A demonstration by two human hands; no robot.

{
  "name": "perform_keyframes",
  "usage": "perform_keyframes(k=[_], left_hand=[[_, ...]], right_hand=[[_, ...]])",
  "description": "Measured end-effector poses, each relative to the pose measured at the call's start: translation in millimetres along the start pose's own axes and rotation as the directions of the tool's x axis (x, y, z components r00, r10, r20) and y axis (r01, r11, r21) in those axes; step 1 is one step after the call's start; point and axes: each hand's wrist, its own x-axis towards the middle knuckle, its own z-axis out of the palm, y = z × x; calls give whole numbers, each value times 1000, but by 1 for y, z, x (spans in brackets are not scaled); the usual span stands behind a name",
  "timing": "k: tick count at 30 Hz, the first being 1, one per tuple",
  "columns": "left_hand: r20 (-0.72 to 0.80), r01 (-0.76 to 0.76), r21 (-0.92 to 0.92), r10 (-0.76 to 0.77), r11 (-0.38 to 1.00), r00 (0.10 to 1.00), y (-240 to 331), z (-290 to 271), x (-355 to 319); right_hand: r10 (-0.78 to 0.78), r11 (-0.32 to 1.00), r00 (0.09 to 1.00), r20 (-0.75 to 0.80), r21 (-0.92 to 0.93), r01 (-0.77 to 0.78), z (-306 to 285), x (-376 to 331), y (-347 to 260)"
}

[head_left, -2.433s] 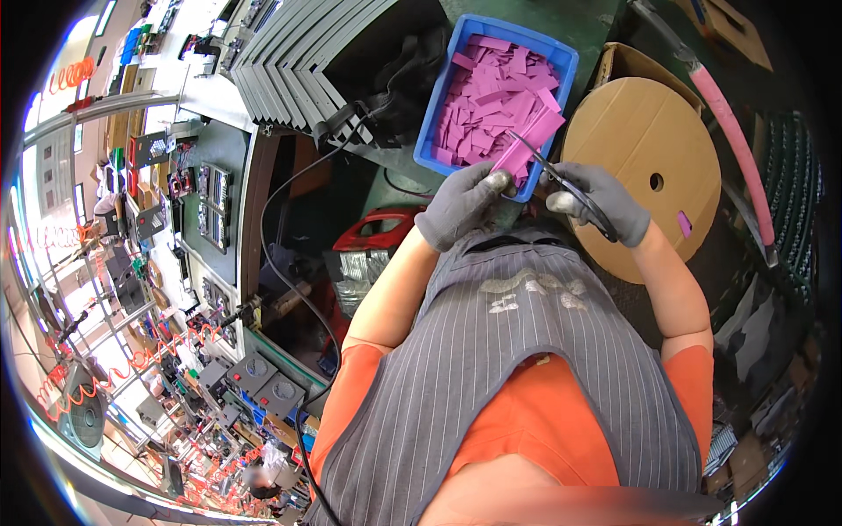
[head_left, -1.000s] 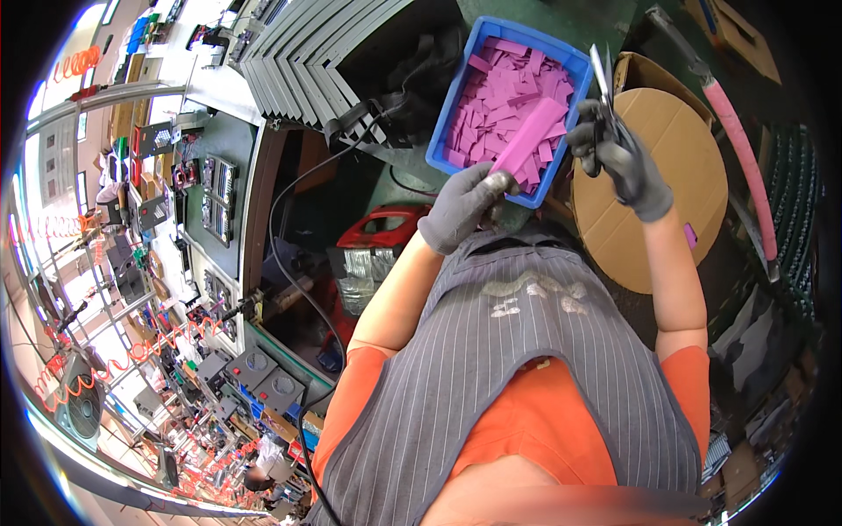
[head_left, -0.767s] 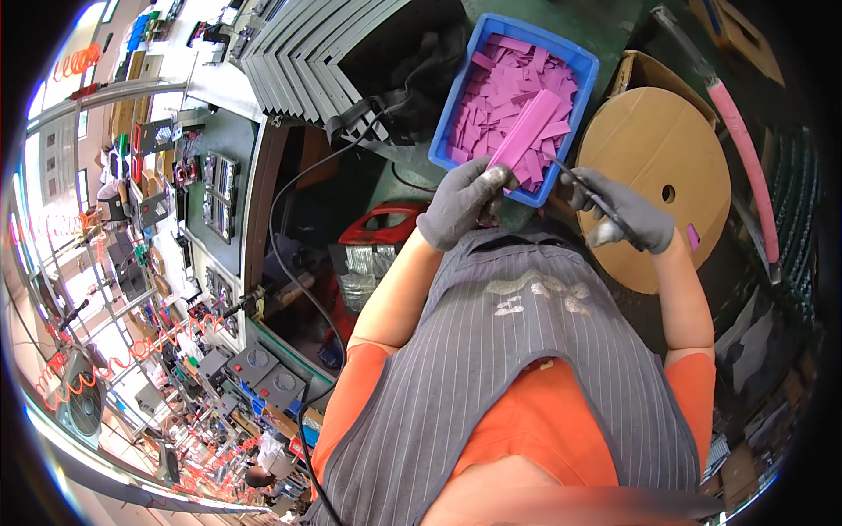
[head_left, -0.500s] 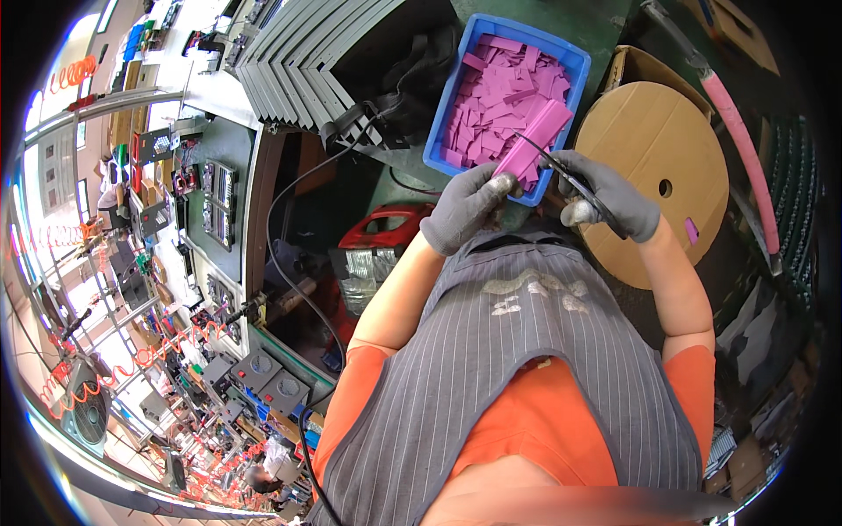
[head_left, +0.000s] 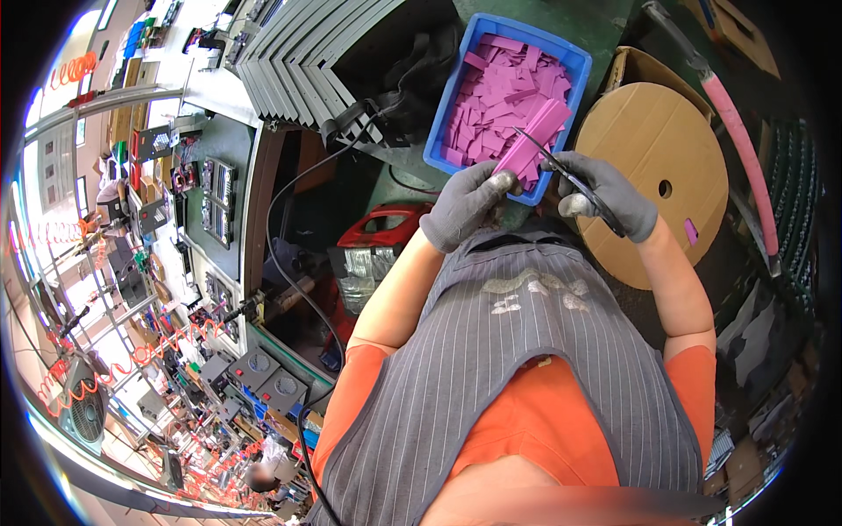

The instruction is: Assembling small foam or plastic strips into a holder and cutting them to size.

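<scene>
My left hand (head_left: 465,206), in a grey glove, grips a long pink strip (head_left: 533,142) that slants up over the near edge of a blue bin (head_left: 443,121). The bin holds several cut pink pieces (head_left: 500,88). My right hand (head_left: 610,195), also gloved, holds dark scissors (head_left: 561,172) whose blades reach the strip from the right, just above my left fingers. Both hands are close together in front of my chest.
A large round cardboard spool (head_left: 653,180) lies to the right with a small pink piece (head_left: 690,231) on it. A pink-sleeved bar (head_left: 744,145) runs beside it. Left of the bin are grey ribbed panels (head_left: 298,53), a black cable (head_left: 289,254) and a red tool (head_left: 386,230).
My right hand had swung the scissors up and away from the strip, then came back down. The blades are now at the strip again, and my left hand has kept hold of it.
</scene>
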Motion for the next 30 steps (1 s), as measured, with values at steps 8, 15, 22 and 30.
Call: perform_keyframes(k=[8,15,22,30], left_hand=[[0,30,62,-30,998,1000,-3,-5,10],[-8,56,16,-56,998,998,-12,-21,18],[113,84,9,-84,996,990,-14,5,6],[214,104,-20,-97,994,972,-3,-7,-14]], right_hand=[[169,981,985,38,88,-172,-1,1,-8],[272,935,957,-101,262,-238,-17,8,17],[23,940,983,-183,338,41,6,17,-3],[-163,953,950,-267,206,221,-17,14,-28]])
